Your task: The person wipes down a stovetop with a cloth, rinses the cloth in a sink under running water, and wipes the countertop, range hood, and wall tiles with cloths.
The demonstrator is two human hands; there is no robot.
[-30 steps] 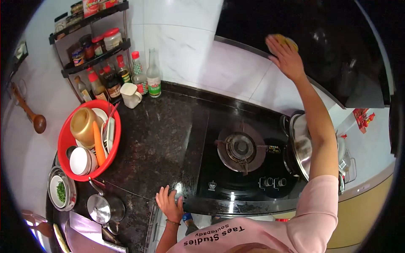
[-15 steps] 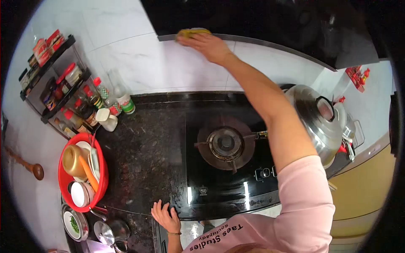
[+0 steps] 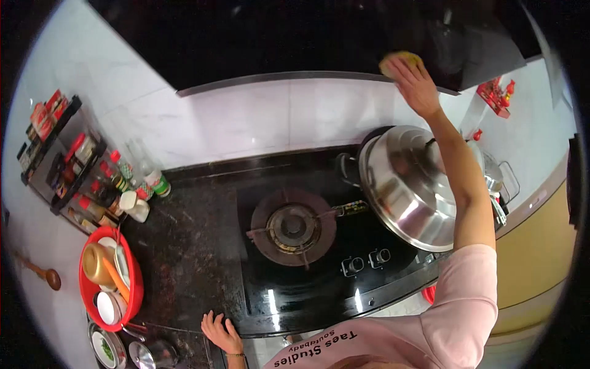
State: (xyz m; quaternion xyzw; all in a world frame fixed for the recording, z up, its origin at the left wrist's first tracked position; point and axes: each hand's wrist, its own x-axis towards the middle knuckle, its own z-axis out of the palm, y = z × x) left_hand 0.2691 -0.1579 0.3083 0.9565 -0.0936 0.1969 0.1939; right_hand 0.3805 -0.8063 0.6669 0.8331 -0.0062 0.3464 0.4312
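Note:
High up, my right hand (image 3: 414,86) presses a yellow cleaning cloth (image 3: 393,63) to the lower part of the black range hood (image 3: 289,43), near its right end. The palm and fingers cover much of the cloth. My left hand (image 3: 221,333) lies with fingers spread on the front edge of the dark stone countertop (image 3: 178,264). Below the hood is the black gas stove (image 3: 276,295), its left burner (image 3: 294,229) bare. A large lidded steel pot (image 3: 402,184) stands on the stove's right side, under my right arm.
At the left, a red basin (image 3: 86,264) holds bowls and dishes, with a steel pot (image 3: 157,353) near it. Sauce bottles (image 3: 114,178) and a black spice rack (image 3: 67,147) stand against the tiled wall (image 3: 239,114). A wooden ladle (image 3: 52,280) hangs on the left wall.
My right hand has moved the cloth rightward along the hood from its left end. The view has shifted, showing more of the steel pot. My left hand has stayed on the counter edge.

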